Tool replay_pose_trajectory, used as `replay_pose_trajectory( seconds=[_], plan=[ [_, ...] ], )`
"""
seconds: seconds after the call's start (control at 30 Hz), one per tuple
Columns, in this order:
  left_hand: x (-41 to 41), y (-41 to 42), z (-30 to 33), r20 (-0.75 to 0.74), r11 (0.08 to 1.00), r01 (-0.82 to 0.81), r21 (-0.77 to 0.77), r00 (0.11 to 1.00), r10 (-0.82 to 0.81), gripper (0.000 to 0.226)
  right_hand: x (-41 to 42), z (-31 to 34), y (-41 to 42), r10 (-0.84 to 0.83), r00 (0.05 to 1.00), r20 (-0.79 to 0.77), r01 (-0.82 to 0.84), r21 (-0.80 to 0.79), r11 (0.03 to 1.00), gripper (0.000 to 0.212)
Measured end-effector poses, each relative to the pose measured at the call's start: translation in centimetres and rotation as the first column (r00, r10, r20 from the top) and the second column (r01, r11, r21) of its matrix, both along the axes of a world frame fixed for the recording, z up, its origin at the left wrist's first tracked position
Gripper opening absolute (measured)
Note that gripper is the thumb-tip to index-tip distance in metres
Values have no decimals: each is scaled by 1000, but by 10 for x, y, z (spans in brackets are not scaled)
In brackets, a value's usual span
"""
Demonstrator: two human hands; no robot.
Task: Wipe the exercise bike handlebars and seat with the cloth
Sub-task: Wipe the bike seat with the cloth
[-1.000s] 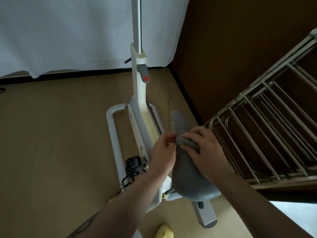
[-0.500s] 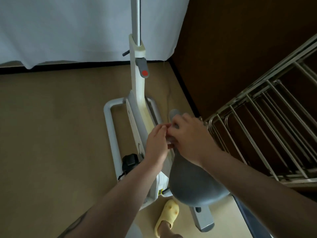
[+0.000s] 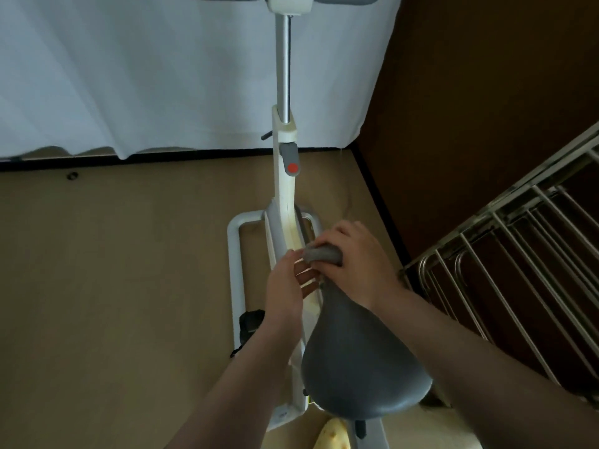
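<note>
Looking down from head cam: both hands meet at the narrow front tip of the grey seat [image 3: 359, 361].

Right hand [image 3: 356, 264]: laid over the seat nose, fingers curled and closed on a small grey cloth [image 3: 322, 254], bunched into a roll. Cloth sits on the seat tip, pressed there by the palm; one end pokes out toward the left hand.

Left hand [image 3: 287, 286]: just beside the right, thumb and fingertips pinching at the free end of the cloth. Remaining fingers partly spread below it. Contact w/ cloth end looks made, but how firm the grip is cannot be told.

Seat: wide rear end nearest the camera, nose pointing away toward the bike post. No wet marks or streaks discernible; light is dim.

Bike frame [image 3: 283, 202]: white/cream column rising from a white loop base on the floor [image 3: 129, 270]. Grey lever w/ red dot [image 3: 290, 162] on the column. Chrome post [image 3: 284, 69] continues up to the handlebars [image 3: 288, 0], only partly in frame at top edge; neither hand near them.

Surroundings: tan floor, pale curtain [image 3: 146, 76] along the far wall, dark brown wall at the right. Metal rack [image 3: 518, 260] leans in at the right, close to the right forearm, not touching. Yellow slipper [image 3: 332, 435] at bottom edge below the seat. Black pedal [image 3: 249, 322] left of the frame, partly hidden by the left wrist.
</note>
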State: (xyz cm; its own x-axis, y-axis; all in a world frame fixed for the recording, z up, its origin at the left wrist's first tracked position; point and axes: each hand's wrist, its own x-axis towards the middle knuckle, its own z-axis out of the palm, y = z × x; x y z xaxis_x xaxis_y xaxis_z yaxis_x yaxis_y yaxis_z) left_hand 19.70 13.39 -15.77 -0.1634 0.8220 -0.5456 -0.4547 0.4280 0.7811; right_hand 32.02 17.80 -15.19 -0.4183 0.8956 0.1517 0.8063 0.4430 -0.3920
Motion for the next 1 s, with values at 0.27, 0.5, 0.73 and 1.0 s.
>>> replay_pose_trajectory(
  seconds=[0.27,0.5,0.73,1.0],
  plan=[
    [7,3,3,-22,999,-36,24,999,37,30,1,3,8,192,966,176,-193,-13,981,25],
    [6,10,-7,-5,1000,5,-2,1000,-5,35,-5,17,30,350,877,328,-324,-133,937,29],
    [-13,21,-15,37,993,67,-96,997,-63,41,-24,37,73,517,834,194,-283,-654,702,22],
    [-5,-8,-18,179,985,60,-162,983,-31,34,-62,40,112,728,651,216,-130,-913,388,25]
  ],
)
